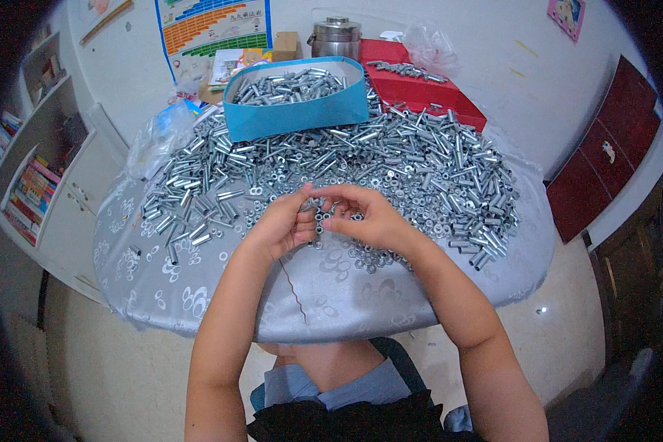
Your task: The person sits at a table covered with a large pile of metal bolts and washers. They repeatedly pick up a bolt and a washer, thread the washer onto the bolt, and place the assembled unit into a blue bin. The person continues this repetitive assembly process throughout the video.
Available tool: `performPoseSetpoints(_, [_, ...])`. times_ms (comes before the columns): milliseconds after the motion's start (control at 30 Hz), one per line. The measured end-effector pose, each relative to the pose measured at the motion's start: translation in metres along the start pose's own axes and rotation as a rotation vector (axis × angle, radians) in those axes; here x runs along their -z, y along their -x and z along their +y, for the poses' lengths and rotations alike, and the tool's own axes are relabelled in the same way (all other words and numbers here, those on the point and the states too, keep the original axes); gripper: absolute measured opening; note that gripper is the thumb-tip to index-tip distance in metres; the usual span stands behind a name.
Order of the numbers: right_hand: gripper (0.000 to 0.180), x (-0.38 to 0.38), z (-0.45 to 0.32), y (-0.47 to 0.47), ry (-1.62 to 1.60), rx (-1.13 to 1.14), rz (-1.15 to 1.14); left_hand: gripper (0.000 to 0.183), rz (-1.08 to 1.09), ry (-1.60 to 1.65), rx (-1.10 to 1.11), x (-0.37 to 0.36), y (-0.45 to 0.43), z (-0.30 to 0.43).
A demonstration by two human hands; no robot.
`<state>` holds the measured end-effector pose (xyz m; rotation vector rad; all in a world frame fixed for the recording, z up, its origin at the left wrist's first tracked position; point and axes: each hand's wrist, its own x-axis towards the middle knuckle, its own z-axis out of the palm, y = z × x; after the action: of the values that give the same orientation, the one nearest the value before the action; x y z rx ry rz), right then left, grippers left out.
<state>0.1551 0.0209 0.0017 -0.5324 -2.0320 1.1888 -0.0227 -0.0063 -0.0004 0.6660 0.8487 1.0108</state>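
Observation:
My left hand point(290, 221) is closed around small metal pieces, of which a bit shows at the fingertips; they look like nuts. A thin wavy brown cord or wire point(294, 291) hangs from below this hand over the cloth. My right hand point(364, 215) is curled beside it, its index fingertip at the left hand's thumb; whether it holds a piece I cannot tell. Loose metal nuts point(371, 259) lie under and around both hands. Behind them spreads a large heap of metal tubes point(331, 152), with more tubes at the left and right.
A blue box point(298, 122) full of metal tubes stands on the heap. Behind it are a red box point(420, 98), a steel pot point(337, 38) and clear plastic bags point(163, 135). The silvery tablecloth point(199, 282) covers a rounded table; shelves with books point(27, 193) stand at the left.

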Motion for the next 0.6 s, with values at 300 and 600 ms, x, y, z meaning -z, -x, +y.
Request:
performPoseSetpoints(300, [0.04,0.0,-0.002,0.0,-0.049,-0.039,-0.021,0.028,0.053,-0.042,0.011,-0.008,0.004,0.001])
performPoseSetpoints(600, [0.02,-0.002,-0.008,0.001,0.219,0.037,0.084,0.024,0.003,-0.017,0.057,-0.005,-0.001,-0.007])
